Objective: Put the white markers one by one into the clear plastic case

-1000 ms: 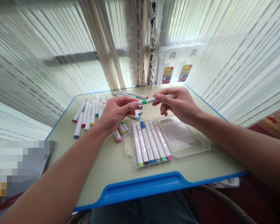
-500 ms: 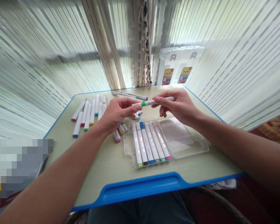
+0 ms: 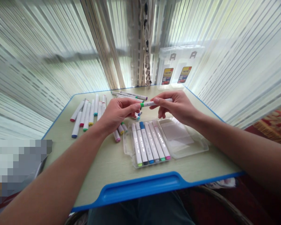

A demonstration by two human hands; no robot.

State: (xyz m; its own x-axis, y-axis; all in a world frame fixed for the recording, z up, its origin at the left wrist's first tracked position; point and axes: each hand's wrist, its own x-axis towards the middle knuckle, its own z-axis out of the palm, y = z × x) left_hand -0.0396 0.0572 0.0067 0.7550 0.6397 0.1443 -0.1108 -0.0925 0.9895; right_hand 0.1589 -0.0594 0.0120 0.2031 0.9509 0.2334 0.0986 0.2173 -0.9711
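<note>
A white marker (image 3: pixel 148 103) with a green band is held level above the table, between my two hands. My left hand (image 3: pixel 117 113) pinches its left end beside the green band, hiding that tip. Thumb and fingers of my right hand (image 3: pixel 178 104) close around the right part of the barrel. Below them lies an open clear plastic case (image 3: pixel 128 152). Several white markers (image 3: pixel 150 145) sit side by side in its left half, their ends yellow-green, black, blue, grey, green and pink. The lid half (image 3: pixel 198 151) rests flat to the right, with a whitish sheet in it.
Loose markers (image 3: pixel 84 117) lie in a group at the table's left. More markers (image 3: pixel 133 95) lie behind my left hand, partly hidden. Two clear cases (image 3: pixel 173 67) with yellow labels stand at the back right. A blue rim (image 3: pixel 140 186) edges the table; string curtains (image 3: pixel 121 62) hang behind.
My left fingers now cover the marker's left end up to the green band; white showed there before. The marker and right hand shifted slightly left. The case is unchanged.
</note>
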